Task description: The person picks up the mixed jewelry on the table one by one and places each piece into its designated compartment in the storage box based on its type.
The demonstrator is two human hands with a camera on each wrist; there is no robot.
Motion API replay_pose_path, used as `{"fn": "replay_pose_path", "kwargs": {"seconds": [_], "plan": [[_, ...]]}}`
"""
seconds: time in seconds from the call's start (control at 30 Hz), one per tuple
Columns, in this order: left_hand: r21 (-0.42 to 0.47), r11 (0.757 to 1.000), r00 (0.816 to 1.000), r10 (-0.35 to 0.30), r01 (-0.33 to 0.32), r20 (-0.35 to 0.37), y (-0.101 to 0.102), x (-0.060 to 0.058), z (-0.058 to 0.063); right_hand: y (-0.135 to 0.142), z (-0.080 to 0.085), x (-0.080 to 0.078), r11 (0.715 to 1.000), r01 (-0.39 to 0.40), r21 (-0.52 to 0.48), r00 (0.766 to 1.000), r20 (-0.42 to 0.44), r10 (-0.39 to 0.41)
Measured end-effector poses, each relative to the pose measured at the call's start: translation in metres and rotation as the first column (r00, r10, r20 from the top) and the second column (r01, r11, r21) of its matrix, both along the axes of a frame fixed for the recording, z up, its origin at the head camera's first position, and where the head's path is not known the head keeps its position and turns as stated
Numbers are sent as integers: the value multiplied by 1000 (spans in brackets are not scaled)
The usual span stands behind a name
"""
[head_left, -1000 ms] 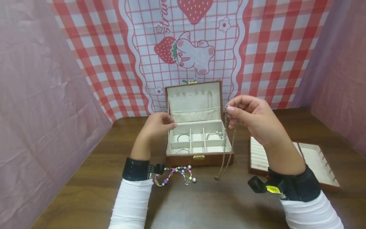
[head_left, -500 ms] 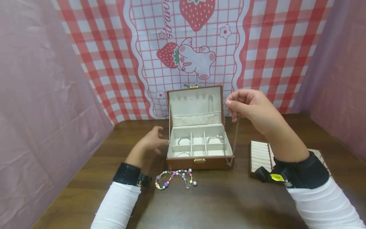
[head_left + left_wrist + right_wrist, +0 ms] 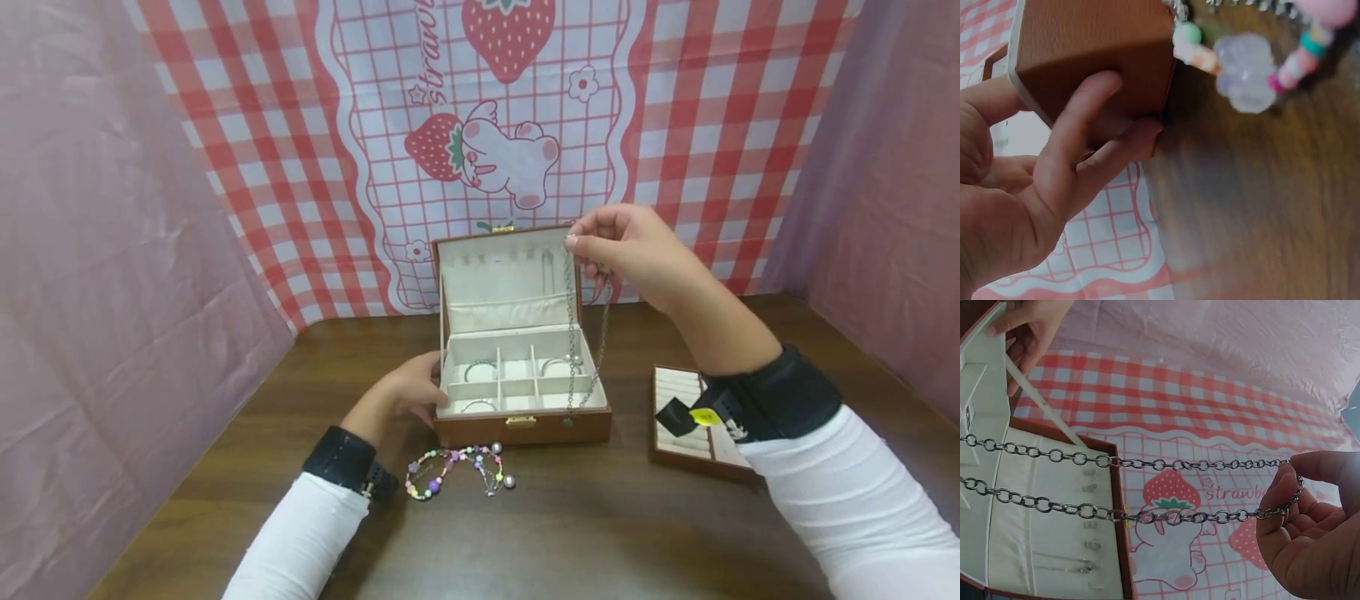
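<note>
My right hand (image 3: 637, 254) pinches a silver chain necklace (image 3: 1177, 465) between thumb and fingers. Its two strands hang in a loop before the right side of an open brown jewelry box (image 3: 487, 430), the lower end overlapping the box's front in the head view. At the box's left wall is my left hand (image 3: 411, 385), thumb at the rim and fingers (image 3: 1088, 100) against the brown outer side. The raised lid (image 3: 487, 287) has a cream lining, small hooks and a gathered pocket; a thin chain (image 3: 548, 273) hangs on its right. Bracelets (image 3: 480, 367) lie in some of the box's compartments.
A colourful beaded strand (image 3: 436, 485) lies on the wooden table (image 3: 570, 533) before the box. To the right sits a removable tray (image 3: 678, 446) with ring rolls, partly behind the right forearm. A strawberry-print checked cloth (image 3: 690, 125) stands behind, with pink drapes at both sides.
My right hand has risen and moved left with the necklace, toward the lid. The left hand went from above the box's left side down to its left wall and now grips it.
</note>
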State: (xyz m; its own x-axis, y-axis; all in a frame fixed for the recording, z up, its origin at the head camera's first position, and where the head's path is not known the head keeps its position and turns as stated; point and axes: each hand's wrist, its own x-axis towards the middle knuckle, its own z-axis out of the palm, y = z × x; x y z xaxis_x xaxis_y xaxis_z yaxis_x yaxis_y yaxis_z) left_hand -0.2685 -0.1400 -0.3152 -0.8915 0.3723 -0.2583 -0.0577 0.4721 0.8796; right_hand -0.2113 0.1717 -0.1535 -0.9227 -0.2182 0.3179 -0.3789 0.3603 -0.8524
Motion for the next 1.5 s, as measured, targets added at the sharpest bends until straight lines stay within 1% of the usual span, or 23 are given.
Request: {"fn": "replay_pose_path", "kwargs": {"seconds": [0.07,0.17,0.33,0.5,0.7,0.83,0.97,1.03,1.23,1.33,1.5], "plan": [[-25,1000,1000,11,-12,-24,2,1,1,0,3,-3,1000,17,23,1000,-13,-16],[-61,998,999,12,-15,-52,5,2,3,-1,7,-8,999,35,41,999,-24,-34],[-86,996,998,19,-24,-58,7,1,2,-2,14,-17,999,32,18,999,-19,-32],[-72,997,998,19,-23,-56,6,1,1,-8,24,-26,999,48,-4,999,-3,-48],[-47,999,998,22,-24,-54,5,2,0,-16,36,-40,997,71,6,997,21,-71],[-43,999,997,24,-27,-71,3,1,-1,-22,40,-53,997,60,46,998,-21,-60],[-37,999,997,19,-22,-78,2,1,-2,-27,40,-66,995,31,98,996,-89,-22],[-32,999,997,19,-21,-73,2,1,-2,-29,39,-72,992,24,126,994,-108,-10],[-23,1000,997,20,-22,-80,4,1,-5,-32,33,-90,980,48,195,986,-166,-15],[-32,999,996,16,-19,-89,6,0,-5,-36,30,-99,975,57,216,979,-202,-12],[-44,999,995,25,-30,-97,4,2,-5,-44,23,-116,974,31,225,973,-228,21]]}}
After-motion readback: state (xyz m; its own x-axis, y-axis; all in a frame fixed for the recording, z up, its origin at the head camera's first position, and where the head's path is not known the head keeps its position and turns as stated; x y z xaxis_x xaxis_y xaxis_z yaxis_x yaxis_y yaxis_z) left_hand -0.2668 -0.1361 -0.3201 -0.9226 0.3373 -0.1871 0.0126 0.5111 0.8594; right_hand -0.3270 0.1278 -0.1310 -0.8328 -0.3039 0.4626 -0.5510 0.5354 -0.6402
